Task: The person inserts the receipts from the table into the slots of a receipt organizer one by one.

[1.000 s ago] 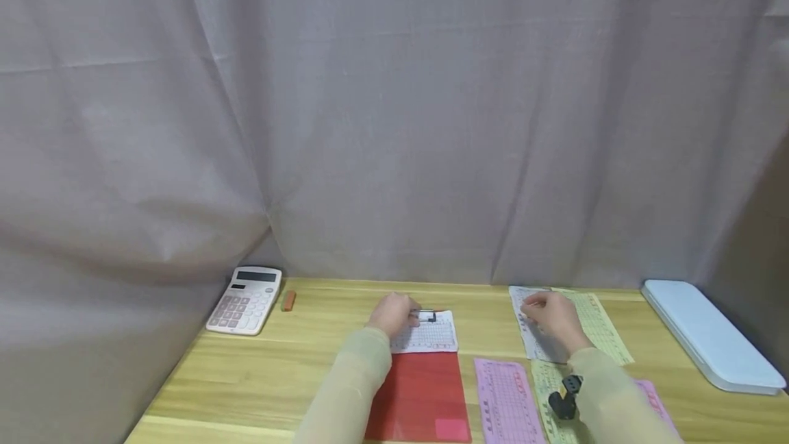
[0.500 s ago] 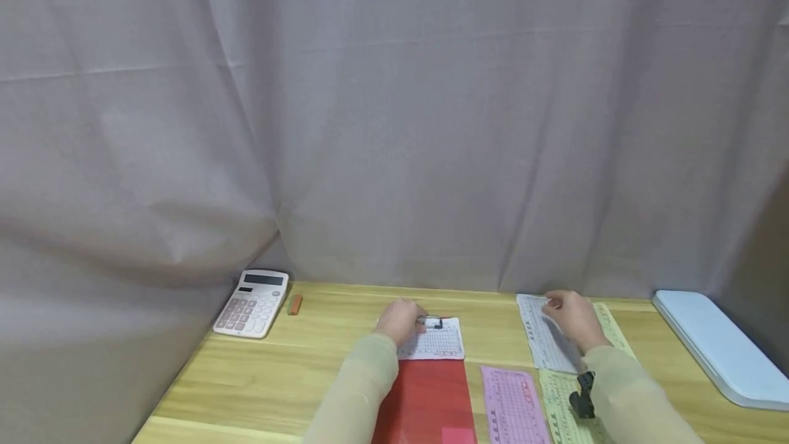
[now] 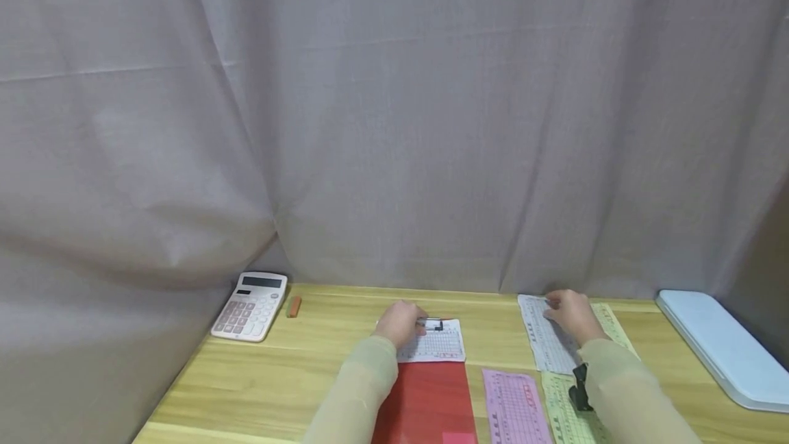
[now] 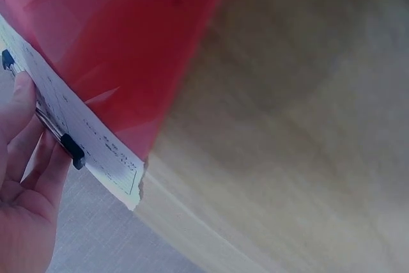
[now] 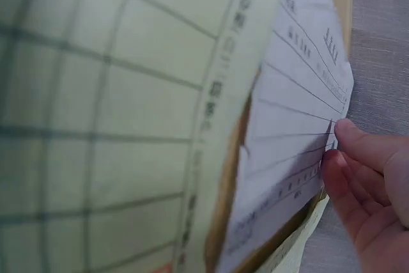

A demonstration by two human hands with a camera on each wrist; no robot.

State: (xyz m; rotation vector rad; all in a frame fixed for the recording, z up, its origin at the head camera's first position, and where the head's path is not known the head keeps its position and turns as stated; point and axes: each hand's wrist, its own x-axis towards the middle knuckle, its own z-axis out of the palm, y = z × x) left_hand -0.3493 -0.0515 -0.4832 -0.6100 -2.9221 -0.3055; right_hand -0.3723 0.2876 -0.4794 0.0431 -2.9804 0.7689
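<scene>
My left hand (image 3: 399, 324) grips the metal clip (image 4: 59, 137) with black ends at the top of a red clipboard (image 3: 425, 396). The thumb lies on one side of the clip and the fingers are curled behind it. Under the clip, a white printed slip (image 3: 442, 345) lies across the clipboard's top. Over to the right, my right hand (image 3: 574, 315) pinches the far edge of another white slip (image 5: 291, 119) between thumb and forefinger. That slip lies beside a pale yellow slip (image 3: 610, 324), which the right hand and sleeve partly cover.
A pink slip (image 3: 516, 406) and a second yellow slip (image 3: 564, 406) lie nearer, right of the clipboard. A calculator (image 3: 249, 307) and an orange eraser (image 3: 294, 307) are at the left; a pale blue case (image 3: 727, 348) is at the right. A grey curtain (image 3: 394, 122) closes off the back.
My right hand has shifted a little rightward along the white slip's far edge. My left hand keeps its grip on the clip. The head view has shifted slightly.
</scene>
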